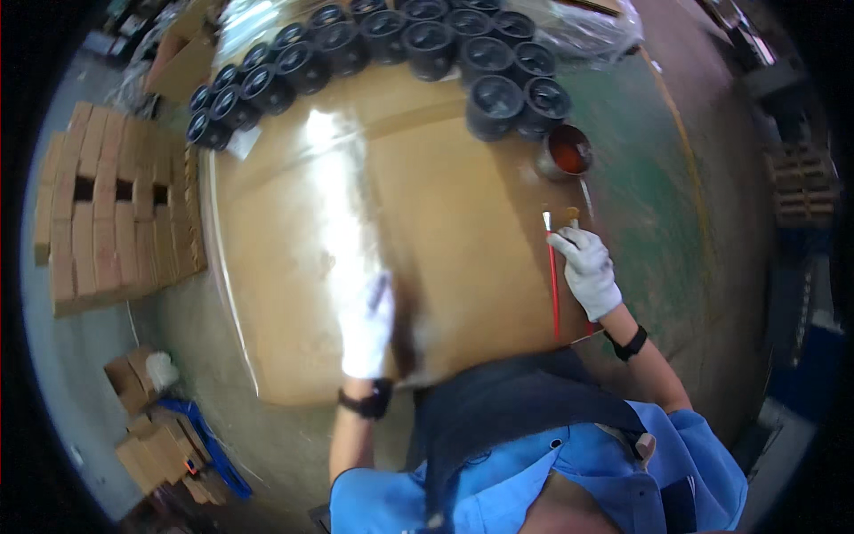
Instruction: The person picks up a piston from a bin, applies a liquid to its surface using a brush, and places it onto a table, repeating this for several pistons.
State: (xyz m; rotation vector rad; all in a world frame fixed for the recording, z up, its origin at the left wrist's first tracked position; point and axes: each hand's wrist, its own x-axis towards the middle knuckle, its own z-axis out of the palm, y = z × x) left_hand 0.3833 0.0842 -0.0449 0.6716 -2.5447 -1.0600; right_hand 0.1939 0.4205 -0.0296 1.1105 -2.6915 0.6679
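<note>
A thin red-handled paintbrush (555, 289) is lying near the right edge of the brown work surface (445, 240), its tip pointing away from the person. It is looking light and stiff along its stick, with a soft tip that could bend or get messy. The stick may be a bit slippery for a glove, so the middle of it seems the best place to hold.

The right hand (587, 269), in a white glove, is resting just beside it, thumb and finger bent close to the stick. The tip of a second paintbrush (574, 214) is poking out past the fingers. I can't tell if the hand is squeezing either brush or only touching.

A metal can (553, 160) with reddish-brown liquid (570, 157) is standing past the brushes. Next to it, dark round tubs (495, 105) are standing in a curved bunch along the far side.

The left hand (366, 325), gloved too, is hanging over the shiny part of the brown surface. It is blurry, so I can't tell if it is holding anything.

Farther left, cardboard boxes (116, 214) are sitting in a big stack.
</note>
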